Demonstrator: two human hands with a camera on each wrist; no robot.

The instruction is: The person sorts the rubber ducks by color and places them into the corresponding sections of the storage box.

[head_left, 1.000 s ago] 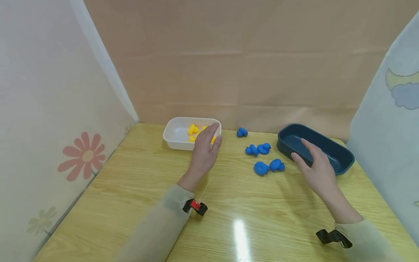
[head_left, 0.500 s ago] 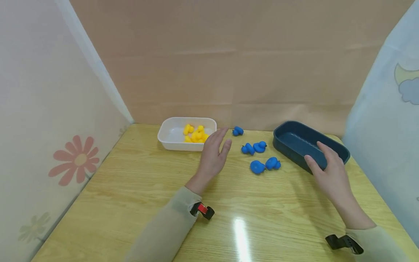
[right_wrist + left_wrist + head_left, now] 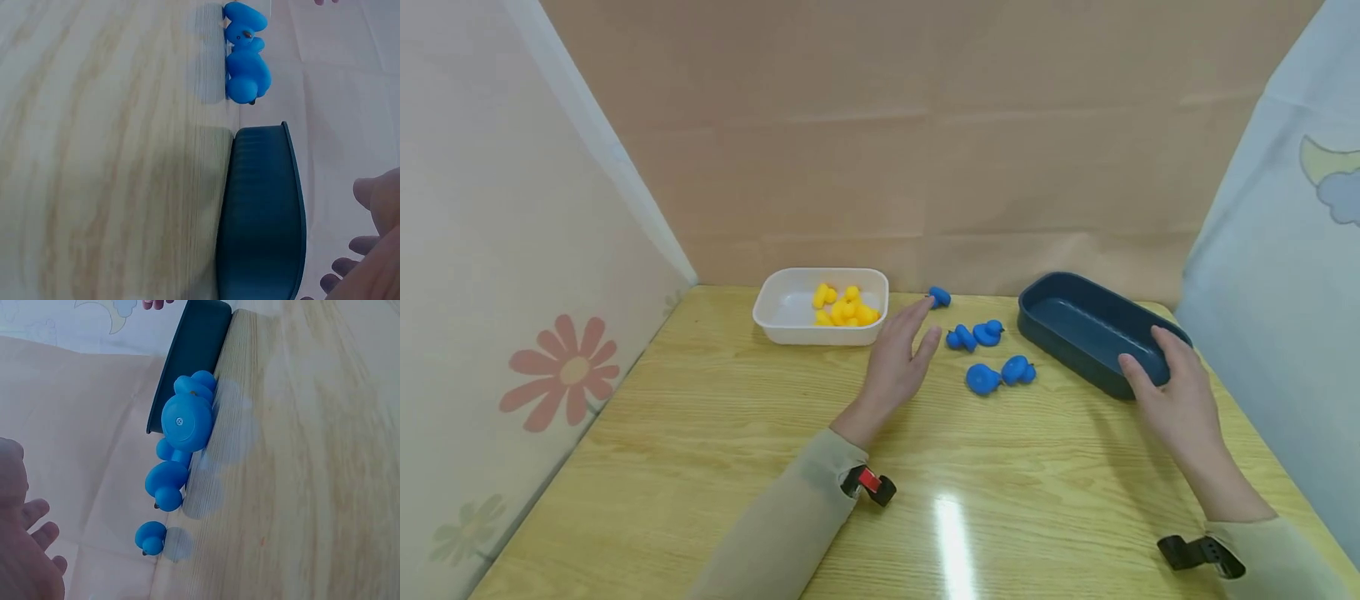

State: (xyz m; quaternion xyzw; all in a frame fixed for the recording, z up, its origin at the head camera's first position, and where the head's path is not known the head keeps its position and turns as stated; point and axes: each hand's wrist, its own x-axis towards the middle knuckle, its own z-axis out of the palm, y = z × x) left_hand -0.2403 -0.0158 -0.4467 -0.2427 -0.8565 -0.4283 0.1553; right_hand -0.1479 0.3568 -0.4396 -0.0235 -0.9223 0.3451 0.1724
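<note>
My left hand hovers above the table with fingers extended, just right of a white tub. Its fingertips overlap the farthest blue rubber duck in the head view, and it holds nothing. Several blue rubber ducks lie to its right, one showing its round base in the left wrist view. My right hand, thumb and fingers spread, is over the near right end of a dark blue tub; nothing is in its grasp. In the right wrist view, that hand stands beside and above the tub's rim.
Several yellow rubber ducks sit inside the white tub. A brown paper backdrop rises behind the table. Pale patterned panels close off both sides.
My left hand has moved right, away from over the white tub, uncovering the yellow ducks. The right hand has shifted right along the dark tub. The head view has turned slightly right.
</note>
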